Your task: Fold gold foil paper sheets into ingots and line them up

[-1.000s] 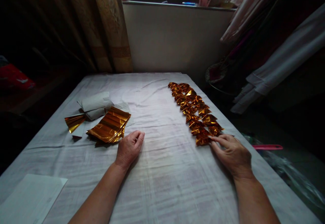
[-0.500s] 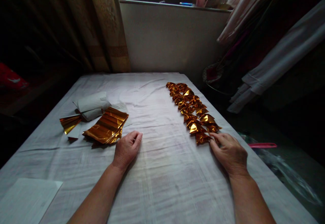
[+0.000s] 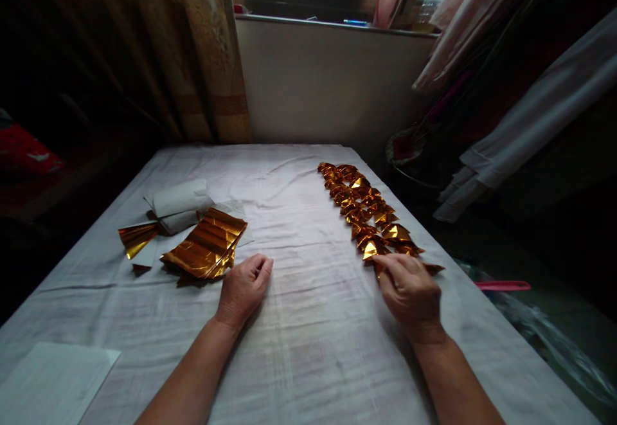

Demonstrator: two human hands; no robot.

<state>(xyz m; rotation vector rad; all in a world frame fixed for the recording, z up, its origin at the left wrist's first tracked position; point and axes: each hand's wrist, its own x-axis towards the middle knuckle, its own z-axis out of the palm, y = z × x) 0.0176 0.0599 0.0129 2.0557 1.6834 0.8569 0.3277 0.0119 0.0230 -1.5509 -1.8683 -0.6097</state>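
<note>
A double row of small folded gold foil pieces (image 3: 366,209) runs down the right side of the white cloth-covered table (image 3: 308,335). My right hand (image 3: 409,290) lies over the row's near end, fingers bent and closed on the nearest folded gold foil piece (image 3: 432,269), whose tip pokes out to the right. My left hand (image 3: 245,287) rests palm down on the cloth, loosely curled and holding nothing. It is just right of a stack of flat gold foil sheets (image 3: 205,249).
A pleated gold foil scrap (image 3: 135,238) and rolled white paper (image 3: 178,203) lie left of the stack. A white sheet (image 3: 53,380) sits at the near left corner. Curtains, a window sill and hanging clothes surround the table; a pink stick (image 3: 504,285) lies right of it.
My right hand slid left and slightly nearer along the row's end, onto the nearest folded piece. My left hand stayed put. The camera tilted a little.
</note>
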